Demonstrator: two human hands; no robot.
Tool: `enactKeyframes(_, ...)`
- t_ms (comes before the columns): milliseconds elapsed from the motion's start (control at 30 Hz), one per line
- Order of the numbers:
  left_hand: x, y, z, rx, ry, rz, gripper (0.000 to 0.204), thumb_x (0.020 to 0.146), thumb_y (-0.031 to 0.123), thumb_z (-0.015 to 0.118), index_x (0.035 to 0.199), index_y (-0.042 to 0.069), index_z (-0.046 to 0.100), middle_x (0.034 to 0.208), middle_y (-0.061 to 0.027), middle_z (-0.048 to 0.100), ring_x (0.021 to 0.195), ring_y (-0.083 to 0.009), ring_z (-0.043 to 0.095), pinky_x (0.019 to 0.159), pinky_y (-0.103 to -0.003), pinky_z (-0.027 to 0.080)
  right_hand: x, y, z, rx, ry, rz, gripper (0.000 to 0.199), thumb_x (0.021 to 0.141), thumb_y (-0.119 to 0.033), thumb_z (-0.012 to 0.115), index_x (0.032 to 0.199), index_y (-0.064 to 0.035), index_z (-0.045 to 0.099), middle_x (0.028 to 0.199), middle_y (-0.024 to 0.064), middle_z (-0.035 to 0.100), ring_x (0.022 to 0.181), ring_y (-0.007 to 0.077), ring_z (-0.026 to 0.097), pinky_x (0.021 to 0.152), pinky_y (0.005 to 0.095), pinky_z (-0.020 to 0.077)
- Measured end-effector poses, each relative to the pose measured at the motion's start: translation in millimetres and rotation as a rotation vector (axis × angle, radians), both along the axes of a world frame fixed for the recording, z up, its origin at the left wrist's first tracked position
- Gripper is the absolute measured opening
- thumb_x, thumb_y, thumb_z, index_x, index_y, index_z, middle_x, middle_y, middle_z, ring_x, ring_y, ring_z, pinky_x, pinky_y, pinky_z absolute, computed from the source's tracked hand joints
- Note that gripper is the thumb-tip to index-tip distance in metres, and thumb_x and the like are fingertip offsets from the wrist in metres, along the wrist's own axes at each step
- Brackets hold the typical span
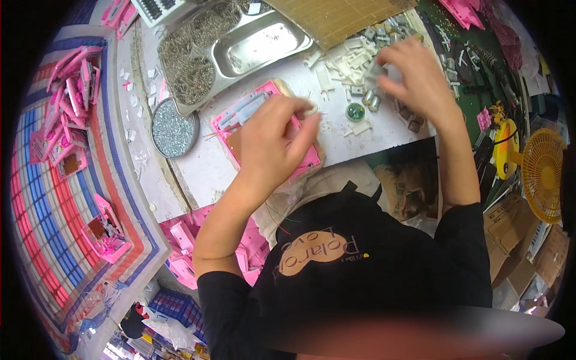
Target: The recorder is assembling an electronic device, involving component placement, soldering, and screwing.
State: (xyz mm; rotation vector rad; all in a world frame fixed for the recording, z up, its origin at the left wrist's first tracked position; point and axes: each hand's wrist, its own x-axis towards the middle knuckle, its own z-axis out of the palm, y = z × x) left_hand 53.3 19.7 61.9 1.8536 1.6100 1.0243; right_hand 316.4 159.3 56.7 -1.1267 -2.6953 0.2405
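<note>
My left hand [273, 135] is closed over a pink plastic casing [309, 157], thumb and forefinger pinched around a small whitish part [311, 110] that is mostly hidden. Grey plastic pieces [243, 111] and thin wires lie at the casing's left side, and a beige pad shows beneath it. At the right, my right hand [417, 78] hovers with thumb and fingers curved but apart. Under its fingertips are small metal motors [372, 99] and a heap of white plastic parts [348, 63]. A small round green container [355, 111] sits close to these motors.
A steel compartment tray [261, 48] of small screws stands at the back, beside a cardboard sheet [342, 18]. Left of the casing is a round dish [174, 129] of tiny silvery pieces. Pink casings [72, 114] lie on a striped sheet. A yellow fan [543, 174] stands right.
</note>
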Motion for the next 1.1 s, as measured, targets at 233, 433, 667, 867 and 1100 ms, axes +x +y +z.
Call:
enactKeyframes(233,12,55,8,-0.67,-0.578,-0.276,0.015,0.099,0.013,0.068,0.104,0.0,0.065,0.087,-0.0021,0.069,0.07,-0.0025,0.057,0.06,-0.02,0.044,-20,-48,14,-0.194,0.401,0.089,0.028,0.086,-0.02,0.071,0.112,-0.0126,0.065,0.074,0.0128,0.068,0.064,0.0331,0.067,0.057,0.0427,0.0518)
enactKeyframes(433,23,71,5,-0.645,-0.427,-0.335,0.011,0.101,0.011,0.064,0.101,0.0,0.065,0.088,-0.0041,0.071,0.062,-0.002,0.053,0.054,-0.02,0.042,-18,-64,-21,-0.411,0.905,-0.08,0.035,0.085,-0.003,0.076,0.119,-0.0062,0.068,0.083,0.0078,0.075,0.075,0.0185,0.075,0.068,0.029,0.0581)
enactKeyframes(667,62,117,21,-0.487,-0.183,-0.588,0.016,0.1,0.015,0.065,0.099,-0.001,0.069,0.084,-0.0037,0.071,0.074,-0.0096,0.063,0.066,-0.027,0.051,3,-71,-27,-0.77,1.406,-0.395,0.038,0.092,0.001,0.072,0.128,0.0005,0.061,0.096,0.0083,0.072,0.087,0.0119,0.068,0.078,0.0269,0.056)
enactKeyframes(867,97,261,-29,0.121,0.232,-0.24,0.024,0.094,0.026,0.071,0.097,0.003,0.076,0.077,-0.0121,0.073,0.072,-0.0167,0.07,0.07,-0.034,0.057,32,-66,-31,-0.979,1.592,-0.385,0.049,0.089,0.008,0.069,0.135,0.0019,0.054,0.101,0.0081,0.067,0.086,0.0115,0.064,0.076,0.0247,0.0536)
enactKeyframes(1100,112,334,-82,0.136,0.363,-0.17,0.018,0.085,0.018,0.067,0.093,0.006,0.079,0.098,-0.0219,0.073,0.096,-0.0394,0.07,0.088,-0.048,0.054,41,-75,-30,-0.981,1.613,-0.389,0.053,0.086,0.01,0.07,0.135,0.0015,0.054,0.105,0.0059,0.066,0.092,0.0104,0.061,0.08,0.0233,0.0518)
